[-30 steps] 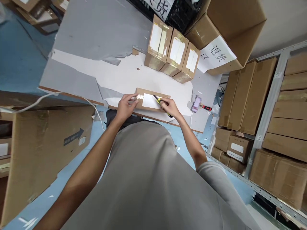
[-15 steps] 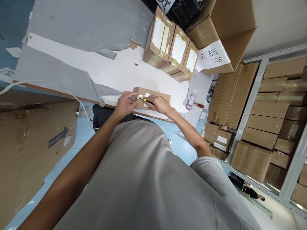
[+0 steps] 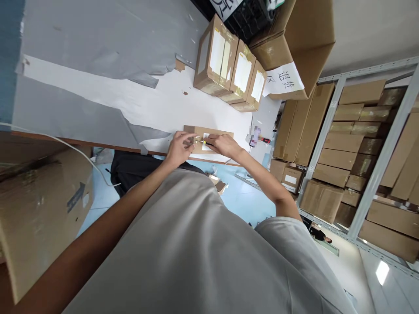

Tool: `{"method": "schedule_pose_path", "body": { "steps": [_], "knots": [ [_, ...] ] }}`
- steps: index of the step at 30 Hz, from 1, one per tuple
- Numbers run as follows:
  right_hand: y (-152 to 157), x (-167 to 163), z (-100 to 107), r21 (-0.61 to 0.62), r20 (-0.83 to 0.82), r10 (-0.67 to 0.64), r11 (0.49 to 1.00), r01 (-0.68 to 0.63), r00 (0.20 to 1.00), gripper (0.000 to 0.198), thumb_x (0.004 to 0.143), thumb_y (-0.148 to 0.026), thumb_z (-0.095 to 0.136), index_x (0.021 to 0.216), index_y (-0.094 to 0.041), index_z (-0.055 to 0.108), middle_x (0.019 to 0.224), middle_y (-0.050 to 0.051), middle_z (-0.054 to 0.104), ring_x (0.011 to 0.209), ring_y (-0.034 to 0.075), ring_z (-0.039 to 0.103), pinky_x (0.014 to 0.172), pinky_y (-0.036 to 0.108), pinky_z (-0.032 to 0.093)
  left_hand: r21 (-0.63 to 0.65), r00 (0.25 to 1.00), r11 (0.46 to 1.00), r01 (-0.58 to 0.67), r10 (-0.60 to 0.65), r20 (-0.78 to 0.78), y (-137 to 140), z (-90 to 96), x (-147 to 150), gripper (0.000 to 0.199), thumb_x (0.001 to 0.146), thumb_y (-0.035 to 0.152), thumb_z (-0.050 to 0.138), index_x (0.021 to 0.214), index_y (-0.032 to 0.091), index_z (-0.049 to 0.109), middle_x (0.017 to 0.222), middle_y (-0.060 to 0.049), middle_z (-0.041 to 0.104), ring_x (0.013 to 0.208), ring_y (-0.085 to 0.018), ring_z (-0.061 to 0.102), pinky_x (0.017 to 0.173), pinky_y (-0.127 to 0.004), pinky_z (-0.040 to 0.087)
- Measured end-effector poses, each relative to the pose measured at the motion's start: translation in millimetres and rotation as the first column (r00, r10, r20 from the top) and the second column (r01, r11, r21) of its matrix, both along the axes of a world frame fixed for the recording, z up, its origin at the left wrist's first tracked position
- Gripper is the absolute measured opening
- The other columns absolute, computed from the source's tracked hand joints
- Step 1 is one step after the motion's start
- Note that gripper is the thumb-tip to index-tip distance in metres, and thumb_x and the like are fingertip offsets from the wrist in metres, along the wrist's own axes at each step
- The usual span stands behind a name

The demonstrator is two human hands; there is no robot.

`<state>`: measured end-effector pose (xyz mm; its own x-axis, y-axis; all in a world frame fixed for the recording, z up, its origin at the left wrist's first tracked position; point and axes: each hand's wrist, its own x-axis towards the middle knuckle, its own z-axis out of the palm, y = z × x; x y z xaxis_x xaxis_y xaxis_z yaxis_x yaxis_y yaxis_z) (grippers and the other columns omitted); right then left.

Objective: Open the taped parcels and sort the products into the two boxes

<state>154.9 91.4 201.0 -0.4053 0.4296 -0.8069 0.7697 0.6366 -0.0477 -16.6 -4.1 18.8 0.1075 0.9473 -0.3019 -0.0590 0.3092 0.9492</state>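
Clasping slim yellow-and-black cutter in right hand; resting left hand, loosely open, on long brown cardboard box.

Count taken at one table
Three labelled cartons, one open carton and one small carton are counted, five in all, with one black crate, one yellow-tipped tool and one red-and-black handle.
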Motion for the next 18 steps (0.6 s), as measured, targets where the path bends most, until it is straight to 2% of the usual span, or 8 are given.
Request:
{"method": "schedule_pose_path", "body": {
  "steps": [5, 10, 14, 18],
  "knots": [
    [5, -10, 6, -0.026, 0.05, 0.051, 0.998, -0.05, 0.997, 0.048, 0.129, -0.034, 0.044, 0.17, -0.019, 0.066, 0.15, 0.017, 0.08, 0.127, 0.032, 0.08, 0.089, 0.036, 0.052, -0.004, 0.999, 1.0, 0.025, -0.025, 0.02, 0, -0.4, -3, 0.048, 0.092, 0.024, 0.075, 0.138, 0.022, 0.086, 0.143, -0.013, 0.066, 0.102, -0.021, 0.076, 0.096, -0.038, 0.074],
    [6, -20, 0, -0.03, 0.056, 0.086, 0.996, -0.084, 0.995, 0.049, 0.13, -0.035, 0.041, 0.168, -0.019, 0.067, 0.15, 0.018, 0.081, 0.124, 0.032, 0.082, 0.087, 0.037, 0.054, -0.014, 1.0, 1.0, 0.023, -0.023, 0.014, -1, 0.3, -5, 0.05, 0.09, 0.025, 0.075, 0.14, 0.023, 0.085, 0.142, -0.012, 0.067, 0.104, -0.022, 0.077, 0.094, -0.037, 0.074],
    [4, -21, -7, -0.011, 0.065, 0.132, 0.991, -0.131, 0.989, 0.048, 0.127, -0.018, 0.039, 0.163, -0.017, 0.069, 0.15, 0.018, 0.081, 0.122, 0.031, 0.084, 0.087, 0.038, 0.057, -0.007, 1.0, 1.0, 0.029, -0.03, -0.008, -2, 2.0, -10, 0.051, 0.092, 0.027, 0.073, 0.141, 0.022, 0.085, 0.142, -0.013, 0.068, 0.106, -0.023, 0.077, 0.094, -0.037, 0.074],
    [-1, 8, -2, 0.011, 0.14, 0.114, 0.993, -0.117, 0.984, 0.046, 0.118, -0.002, 0.042, 0.145, -0.01, 0.079, 0.137, 0.022, 0.086, 0.125, 0.032, 0.084, 0.096, 0.04, 0.06, -0.009, 0.999, 1.0, 0.014, -0.015, -0.033, -4, 3.6, -9, 0.051, 0.091, 0.03, 0.074, 0.14, 0.023, 0.085, 0.141, -0.013, 0.069, 0.105, -0.023, 0.076, 0.097, -0.039, 0.075]
  ]
}}
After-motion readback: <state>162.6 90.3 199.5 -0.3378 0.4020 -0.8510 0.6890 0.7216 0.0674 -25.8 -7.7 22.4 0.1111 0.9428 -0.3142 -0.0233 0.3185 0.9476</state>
